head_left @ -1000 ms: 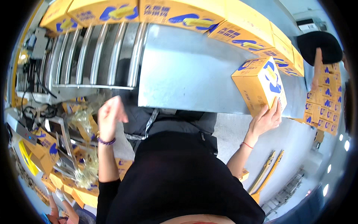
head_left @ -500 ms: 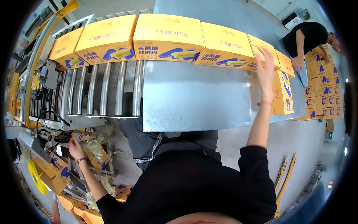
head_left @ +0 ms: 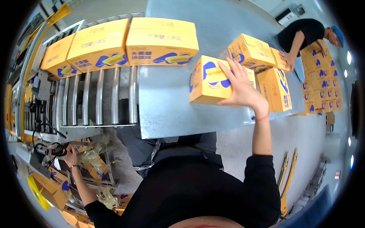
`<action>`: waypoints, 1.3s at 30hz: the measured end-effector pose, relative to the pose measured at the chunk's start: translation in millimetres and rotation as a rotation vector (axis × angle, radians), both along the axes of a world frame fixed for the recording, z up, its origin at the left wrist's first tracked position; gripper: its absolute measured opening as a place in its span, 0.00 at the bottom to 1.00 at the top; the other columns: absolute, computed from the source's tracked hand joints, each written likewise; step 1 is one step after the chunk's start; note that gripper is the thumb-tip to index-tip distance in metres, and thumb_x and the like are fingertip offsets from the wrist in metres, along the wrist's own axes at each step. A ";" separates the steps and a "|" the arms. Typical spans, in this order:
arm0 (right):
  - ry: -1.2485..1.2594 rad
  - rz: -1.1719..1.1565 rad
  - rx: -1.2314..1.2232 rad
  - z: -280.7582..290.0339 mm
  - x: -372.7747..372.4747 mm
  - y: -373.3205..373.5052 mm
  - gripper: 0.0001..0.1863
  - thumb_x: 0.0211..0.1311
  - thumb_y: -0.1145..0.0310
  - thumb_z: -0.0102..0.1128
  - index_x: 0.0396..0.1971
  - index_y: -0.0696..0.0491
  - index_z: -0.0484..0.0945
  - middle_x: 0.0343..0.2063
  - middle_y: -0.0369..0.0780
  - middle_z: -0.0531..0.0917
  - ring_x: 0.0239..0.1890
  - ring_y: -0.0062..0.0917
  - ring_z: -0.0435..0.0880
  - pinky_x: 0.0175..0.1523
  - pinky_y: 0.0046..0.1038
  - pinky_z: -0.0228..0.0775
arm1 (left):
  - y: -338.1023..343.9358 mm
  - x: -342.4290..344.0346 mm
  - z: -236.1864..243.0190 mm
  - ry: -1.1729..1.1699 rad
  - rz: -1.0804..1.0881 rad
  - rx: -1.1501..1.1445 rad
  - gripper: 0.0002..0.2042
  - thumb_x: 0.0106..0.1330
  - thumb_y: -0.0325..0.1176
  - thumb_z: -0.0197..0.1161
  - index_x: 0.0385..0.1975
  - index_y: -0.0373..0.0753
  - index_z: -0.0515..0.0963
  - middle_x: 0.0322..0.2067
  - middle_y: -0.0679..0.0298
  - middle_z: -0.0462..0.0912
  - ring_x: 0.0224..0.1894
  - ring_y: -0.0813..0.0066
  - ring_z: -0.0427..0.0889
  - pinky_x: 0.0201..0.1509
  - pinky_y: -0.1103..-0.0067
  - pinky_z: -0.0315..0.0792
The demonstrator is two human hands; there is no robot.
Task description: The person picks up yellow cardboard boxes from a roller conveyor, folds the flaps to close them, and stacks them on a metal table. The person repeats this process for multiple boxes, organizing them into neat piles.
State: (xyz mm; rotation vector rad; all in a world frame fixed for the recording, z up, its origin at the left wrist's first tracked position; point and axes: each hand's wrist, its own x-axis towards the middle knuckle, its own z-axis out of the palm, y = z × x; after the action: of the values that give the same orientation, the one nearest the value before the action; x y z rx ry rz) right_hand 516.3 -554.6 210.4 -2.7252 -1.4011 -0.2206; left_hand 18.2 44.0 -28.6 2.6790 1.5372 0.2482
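My right hand (head_left: 243, 85) grips a yellow carton (head_left: 210, 81) with blue printed shapes, fingers spread over its top and side. The carton stands turned on the grey metal table (head_left: 167, 114), apart from the row at its left. Low on the left, my left hand (head_left: 71, 156) is beside a bundle of black cables (head_left: 57, 150); its fingertips are partly hidden there. Beyond my right hand are another yellow carton (head_left: 253, 51) and an upright one (head_left: 274, 89).
Three yellow cartons, one a large carton (head_left: 161, 43), line the roller conveyor (head_left: 99, 97) and table edge. At the far right, a co-worker (head_left: 304, 36) touches a small carton (head_left: 281, 59) near stacked cartons (head_left: 323, 79). Crumpled clear plastic (head_left: 93, 161) hangs below left.
My right hand has come toward me and left, taking hold of a carton that now stands turned, out of the row. My left hand has moved slightly down and left, to the cables.
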 end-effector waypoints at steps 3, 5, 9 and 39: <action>0.118 -0.032 0.029 -8.5 1.9 -6.7 0.60 0.36 0.43 0.78 0.70 0.50 0.58 0.64 0.51 0.62 0.67 0.52 0.58 0.72 0.50 0.47 | 6.3 3.5 -8.5 0.055 -0.084 0.021 0.18 0.70 0.45 0.54 0.32 0.34 0.80 0.25 0.48 0.82 0.31 0.47 0.82 0.35 0.63 0.74; 0.101 -0.168 0.044 -13.2 -18.4 -14.9 0.60 0.35 0.43 0.79 0.70 0.51 0.59 0.64 0.54 0.60 0.67 0.55 0.57 0.72 0.50 0.47 | -12.1 15.7 1.9 0.012 -0.139 0.001 0.18 0.70 0.45 0.54 0.29 0.33 0.78 0.23 0.48 0.81 0.30 0.46 0.82 0.33 0.62 0.73; -0.055 -0.468 0.054 -34.6 -34.3 -70.0 0.54 0.45 0.42 0.74 0.68 0.55 0.60 0.62 0.57 0.63 0.66 0.55 0.60 0.70 0.49 0.51 | -16.2 2.7 1.0 0.011 -0.097 0.116 0.19 0.71 0.44 0.55 0.24 0.34 0.77 0.23 0.51 0.81 0.27 0.50 0.81 0.33 0.63 0.72; 0.137 0.348 0.074 -2.8 -19.3 181.4 0.55 0.38 0.51 0.78 0.69 0.52 0.61 0.63 0.55 0.60 0.65 0.52 0.60 0.69 0.48 0.54 | -34.5 10.9 15.4 -0.127 -0.082 0.300 0.13 0.59 0.39 0.64 0.18 0.37 0.76 0.20 0.54 0.78 0.30 0.49 0.79 0.38 0.60 0.72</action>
State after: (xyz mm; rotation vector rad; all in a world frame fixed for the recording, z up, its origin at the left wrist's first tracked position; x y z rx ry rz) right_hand 497.0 -373.2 207.6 -2.3370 -1.7504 -0.0609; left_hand 29.1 9.5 -13.2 2.8703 1.4517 0.6815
